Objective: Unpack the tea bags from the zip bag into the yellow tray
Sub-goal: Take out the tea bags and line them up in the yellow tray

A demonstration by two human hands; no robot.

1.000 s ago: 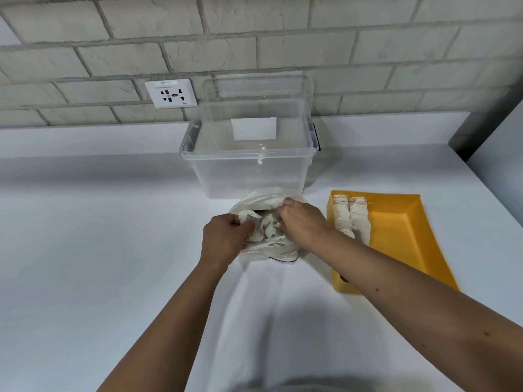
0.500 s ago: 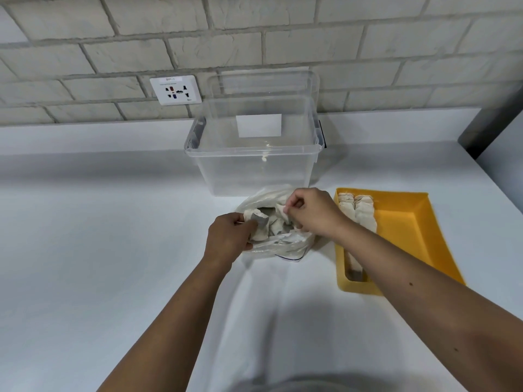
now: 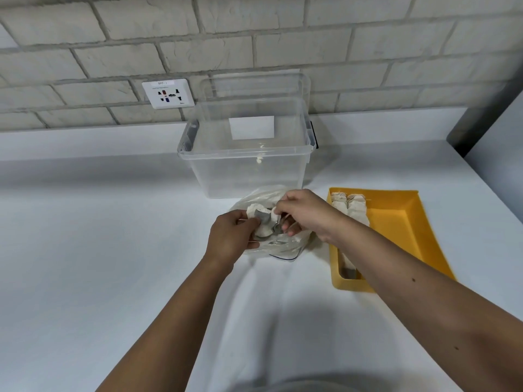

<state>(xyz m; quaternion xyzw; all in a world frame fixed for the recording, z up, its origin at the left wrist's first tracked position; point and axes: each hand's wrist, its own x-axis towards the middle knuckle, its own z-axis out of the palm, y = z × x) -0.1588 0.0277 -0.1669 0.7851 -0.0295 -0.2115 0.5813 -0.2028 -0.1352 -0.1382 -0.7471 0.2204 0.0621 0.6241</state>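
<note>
A clear zip bag (image 3: 283, 248) lies crumpled on the white table in front of the clear box. Pale tea bags with grey tags (image 3: 264, 219) bunch at its mouth. My left hand (image 3: 230, 239) grips the bag's left side and the bundle there. My right hand (image 3: 304, 215) pinches a tea bag at the top of the bundle, fingers curled over the bag's opening. The yellow tray (image 3: 402, 222) sits to the right, with two rows of tea bags (image 3: 351, 206) along its left side, partly hidden by my right forearm.
An open clear plastic storage box (image 3: 246, 162) stands just behind the zip bag, against the brick wall. A wall socket (image 3: 168, 93) is up on the left. The white table (image 3: 99, 250) stretches left and toward me; its right edge runs past the tray.
My right hand lifted slightly and now pinches a tea bag at the bag's mouth. The left hand keeps its hold. The view shifted a little, the tray looks nearer.
</note>
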